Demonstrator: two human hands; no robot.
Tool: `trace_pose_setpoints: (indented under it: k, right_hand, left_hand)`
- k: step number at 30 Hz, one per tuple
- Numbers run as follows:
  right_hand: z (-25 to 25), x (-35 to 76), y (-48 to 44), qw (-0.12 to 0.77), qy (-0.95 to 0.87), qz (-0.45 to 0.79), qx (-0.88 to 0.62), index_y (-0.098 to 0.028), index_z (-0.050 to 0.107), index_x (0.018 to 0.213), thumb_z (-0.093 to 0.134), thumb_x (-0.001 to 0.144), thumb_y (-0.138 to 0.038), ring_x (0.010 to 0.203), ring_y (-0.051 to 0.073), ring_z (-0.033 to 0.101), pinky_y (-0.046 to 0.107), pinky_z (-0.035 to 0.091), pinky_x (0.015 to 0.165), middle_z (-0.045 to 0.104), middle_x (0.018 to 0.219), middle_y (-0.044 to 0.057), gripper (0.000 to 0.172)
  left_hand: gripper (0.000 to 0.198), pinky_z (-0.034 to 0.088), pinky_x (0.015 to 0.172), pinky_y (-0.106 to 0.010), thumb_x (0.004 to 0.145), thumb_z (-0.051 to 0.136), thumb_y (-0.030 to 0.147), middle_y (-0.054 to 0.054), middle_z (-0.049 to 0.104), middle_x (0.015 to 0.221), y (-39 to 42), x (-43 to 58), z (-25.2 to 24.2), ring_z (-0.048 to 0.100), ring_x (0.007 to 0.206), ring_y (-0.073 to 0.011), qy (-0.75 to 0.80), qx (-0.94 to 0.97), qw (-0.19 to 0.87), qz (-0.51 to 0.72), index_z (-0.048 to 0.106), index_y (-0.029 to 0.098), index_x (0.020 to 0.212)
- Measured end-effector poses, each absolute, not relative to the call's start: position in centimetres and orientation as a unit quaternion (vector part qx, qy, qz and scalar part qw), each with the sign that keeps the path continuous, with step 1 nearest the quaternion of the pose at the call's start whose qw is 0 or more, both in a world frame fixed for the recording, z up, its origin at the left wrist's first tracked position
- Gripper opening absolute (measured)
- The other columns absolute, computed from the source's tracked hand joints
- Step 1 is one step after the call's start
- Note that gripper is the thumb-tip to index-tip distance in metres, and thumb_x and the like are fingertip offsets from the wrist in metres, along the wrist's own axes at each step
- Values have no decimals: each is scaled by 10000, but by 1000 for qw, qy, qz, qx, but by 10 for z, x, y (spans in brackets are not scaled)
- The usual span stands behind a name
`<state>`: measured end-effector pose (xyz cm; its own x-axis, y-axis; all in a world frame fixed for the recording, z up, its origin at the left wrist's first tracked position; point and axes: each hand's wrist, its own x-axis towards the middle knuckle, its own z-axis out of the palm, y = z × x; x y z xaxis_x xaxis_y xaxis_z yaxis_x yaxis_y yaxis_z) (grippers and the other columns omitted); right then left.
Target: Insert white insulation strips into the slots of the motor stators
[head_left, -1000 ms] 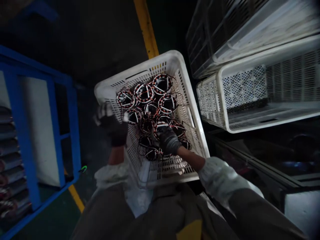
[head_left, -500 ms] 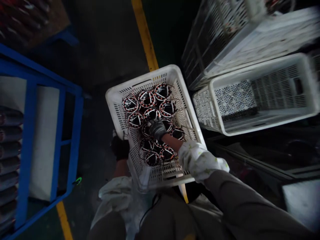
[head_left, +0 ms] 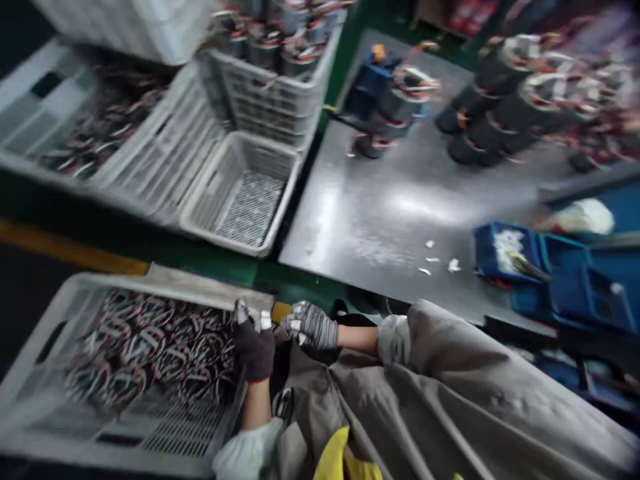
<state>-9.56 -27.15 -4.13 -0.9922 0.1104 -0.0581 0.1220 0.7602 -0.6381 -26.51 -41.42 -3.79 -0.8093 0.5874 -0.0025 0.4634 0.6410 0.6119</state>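
Note:
A white slatted crate (head_left: pixel 30 373) full of round wound coils with red and white wiring (head_left: pixel 145 347) lies at the lower left. My left hand (head_left: pixel 253 347), in a dark glove, is closed over the crate's near right rim, fingertips hooked on the edge. My right hand (head_left: pixel 313 325), in a grey knit glove, sits just to the right of that crate corner with its fingers curled. Blur hides whether anything is inside them. Both forearms wear white sleeve covers.
An empty white crate (head_left: pixel 245 200) stands beyond, with stacked crates of motor parts (head_left: pixel 280 60) behind it and another filled crate (head_left: pixel 75 133) at upper left. A grey metal table (head_left: pixel 400 200) carries dark motor stators (head_left: pixel 480 133). Blue bins (head_left: pixel 550 273) sit at right.
The view has swung round sharply, so the crate now lies at lower left. My right hand has come out of the coils to the crate's corner. My left hand stays on the rim.

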Motion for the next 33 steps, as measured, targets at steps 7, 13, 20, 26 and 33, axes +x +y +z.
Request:
trace_pose_setpoints:
  k: [7, 13, 20, 26, 33]
  right_hand:
    - [-38, 93, -159, -43, 909, -317, 266, -172, 773, 1512, 645, 1115, -310, 1576, 332, 591, 607, 436, 1342, 726, 1605, 230, 440]
    - [-38, 193, -87, -25, 871, -287, 399, -129, 723, 1593, 631, 1106, -327, 1636, 358, 540, 632, 350, 1410, 677, 1666, 244, 534]
    - [-41, 288, -25, -106, 783, -208, 577, -143, 679, 1663, 657, 1032, -260, 1541, 410, 638, 627, 375, 1419, 702, 1656, 212, 642]
    - [-45, 235, -93, -127, 819, -253, 499, -241, 754, 1603, 620, 1085, -210, 1479, 344, 693, 549, 537, 1285, 699, 1672, 159, 535]
    - [-64, 189, -92, -119, 832, -278, 465, -242, 761, 1585, 679, 1107, -231, 1642, 328, 564, 598, 423, 1396, 664, 1714, 144, 485]
  left_hand:
    - [764, 252, 1467, -692, 1090, 547, 437, -311, 464, 1830, -149, -187, -11, 360, 1773, -443, 845, 485, 129, 184, 487, 23, 1729]
    - [605, 143, 1504, -633, 1103, 488, 238, -259, 531, 1805, -22, 2, -1, 377, 1782, -370, 702, 664, 234, 111, 620, 63, 1666]
    - [553, 419, 1438, -451, 1154, 430, 308, -107, 688, 1701, -13, 152, 7, 576, 1660, -255, 556, 656, 411, 304, 673, 224, 1644]
    - [595, 423, 1428, -527, 1090, 490, 354, -222, 700, 1655, -76, 34, 33, 616, 1619, -339, 751, 550, 282, 234, 681, 101, 1595]
    - [815, 418, 1424, -541, 1086, 445, 515, -249, 520, 1816, -219, -125, 54, 479, 1724, -402, 917, 285, 251, 122, 461, 75, 1772]
